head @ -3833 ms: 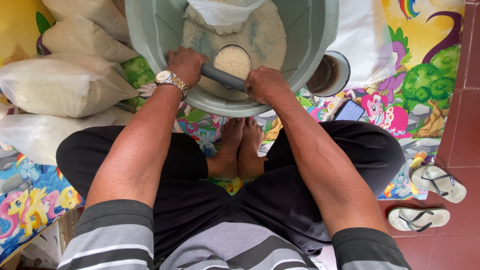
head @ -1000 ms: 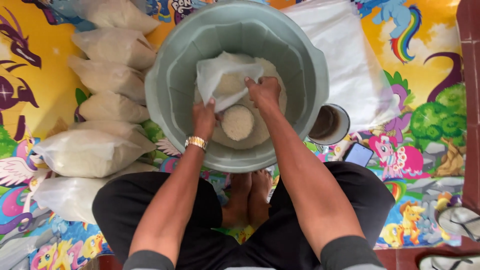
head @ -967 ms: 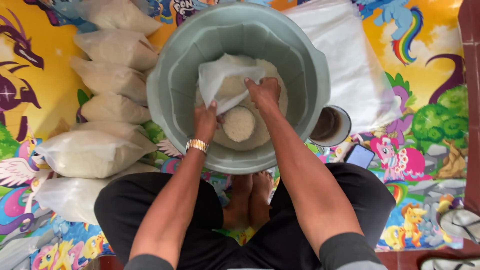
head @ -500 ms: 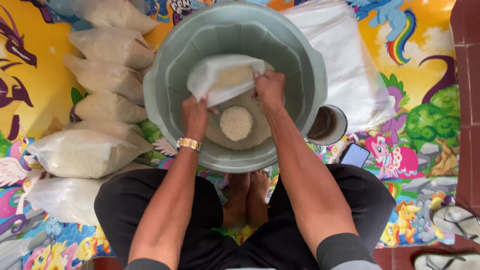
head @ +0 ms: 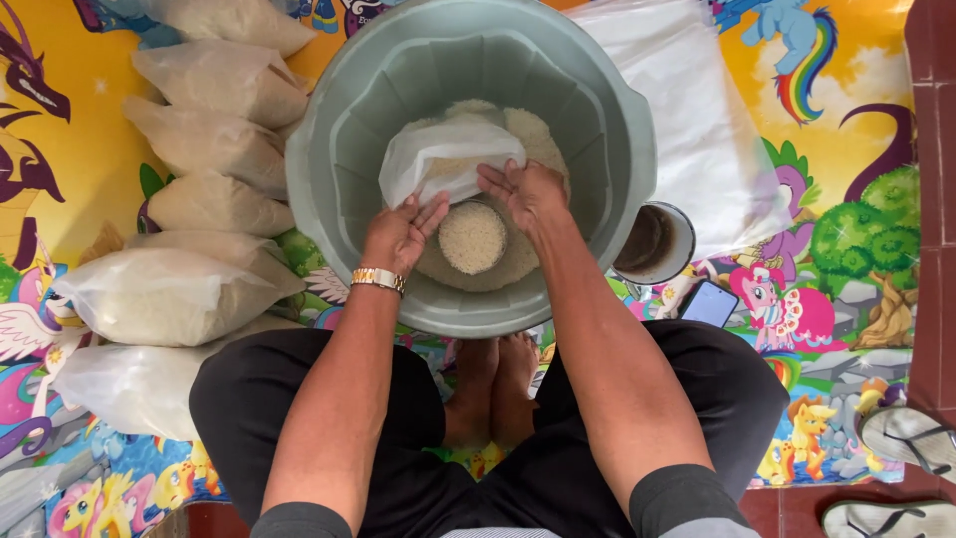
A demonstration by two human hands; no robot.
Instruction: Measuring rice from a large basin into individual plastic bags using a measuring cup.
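Both hands reached into the tub (head: 617,149). Left hand (head: 400,231) pinched the near edge of a clear bag (head: 448,159), fingers curled on the plastic; right hand (head: 526,189) gripped the bag's other edge, fingers bent over it. Between them the bag lay on the rice (head: 533,134), partly filled, its mouth towards the person. Just below the bag, a scoop (head: 472,237) full of rice sat in the tub, apart from both hands. A gold watch (head: 377,279) ringed the left wrist. Filled bags (head: 169,294) lay stacked to the left on the mat (head: 846,120); empty bags (head: 687,110) lay to the right. A cup (head: 652,242) and a phone (head: 709,303) sat just beside the tub.
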